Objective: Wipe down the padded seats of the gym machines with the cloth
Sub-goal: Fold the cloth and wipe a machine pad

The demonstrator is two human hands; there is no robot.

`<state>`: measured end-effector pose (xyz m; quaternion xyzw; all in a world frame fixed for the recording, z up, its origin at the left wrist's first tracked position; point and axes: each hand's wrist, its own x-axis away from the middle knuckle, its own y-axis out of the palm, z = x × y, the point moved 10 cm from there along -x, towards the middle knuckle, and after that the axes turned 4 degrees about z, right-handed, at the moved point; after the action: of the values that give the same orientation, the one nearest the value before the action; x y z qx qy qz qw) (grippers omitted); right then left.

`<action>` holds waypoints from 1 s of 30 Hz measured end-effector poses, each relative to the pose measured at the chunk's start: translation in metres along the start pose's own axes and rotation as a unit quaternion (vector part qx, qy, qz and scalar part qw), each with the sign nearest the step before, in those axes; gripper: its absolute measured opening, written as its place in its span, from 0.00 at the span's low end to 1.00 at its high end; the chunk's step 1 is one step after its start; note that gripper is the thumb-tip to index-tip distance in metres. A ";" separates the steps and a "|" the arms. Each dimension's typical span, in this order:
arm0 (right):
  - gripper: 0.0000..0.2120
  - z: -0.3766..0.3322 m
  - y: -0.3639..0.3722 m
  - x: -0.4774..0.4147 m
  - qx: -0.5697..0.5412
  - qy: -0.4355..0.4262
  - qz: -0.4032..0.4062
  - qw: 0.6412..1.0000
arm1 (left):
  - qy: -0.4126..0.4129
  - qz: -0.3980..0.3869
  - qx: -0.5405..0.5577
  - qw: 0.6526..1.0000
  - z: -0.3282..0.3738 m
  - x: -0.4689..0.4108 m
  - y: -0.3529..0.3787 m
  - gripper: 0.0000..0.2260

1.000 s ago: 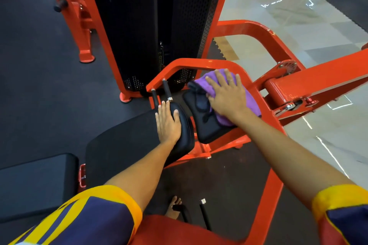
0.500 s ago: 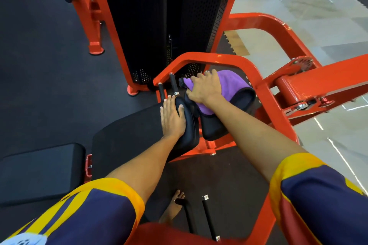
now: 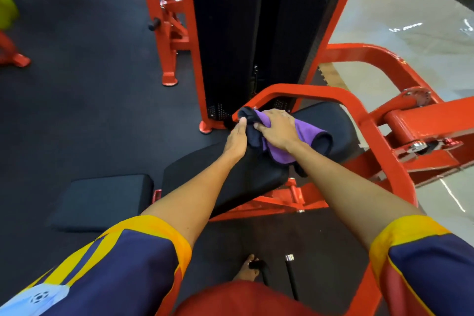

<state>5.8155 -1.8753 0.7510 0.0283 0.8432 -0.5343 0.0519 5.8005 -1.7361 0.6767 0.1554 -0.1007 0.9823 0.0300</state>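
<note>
A purple and dark cloth (image 3: 280, 152) lies bunched over the top end of the nearer black padded seat (image 3: 230, 177). My right hand (image 3: 278, 129) grips the cloth from above, its fingers curled into the purple fabric. Beside it, my left hand (image 3: 237, 140) rests on the same pad's upper edge, fingers straight and touching the cloth's dark end. A second black pad (image 3: 336, 123) sits just to the right, inside the orange frame loop (image 3: 310, 90).
A black weight-stack shroud (image 3: 243, 33) stands right behind the pads. A flat black pad (image 3: 102, 200) lies at lower left on dark rubber flooring. An orange lever arm (image 3: 431, 120) juts out on the right over glossy tiles. My bare foot (image 3: 247, 270) is below.
My right hand has drawn the cloth leftward off the right pad onto the top of the nearer pad, meeting my left hand. The left hand has slid up to the pad's edge.
</note>
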 end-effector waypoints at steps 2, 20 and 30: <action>0.19 -0.033 0.007 0.010 -0.024 -0.007 -0.019 1.000 | 0.016 0.031 0.009 0.999 0.009 0.022 -0.041 0.27; 0.40 -0.455 0.088 0.147 -0.170 -0.328 -0.291 0.883 | 0.086 0.365 0.045 0.926 0.016 0.264 -0.429 0.16; 0.41 -0.668 0.098 0.203 -0.176 -0.512 -0.284 0.791 | 0.060 0.547 -0.087 0.830 0.013 0.437 -0.587 0.10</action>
<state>5.5858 -1.2313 0.9218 -0.5000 0.7427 -0.3034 0.3260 5.4422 -1.1529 0.9360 0.0119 -0.2519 0.8326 -0.4931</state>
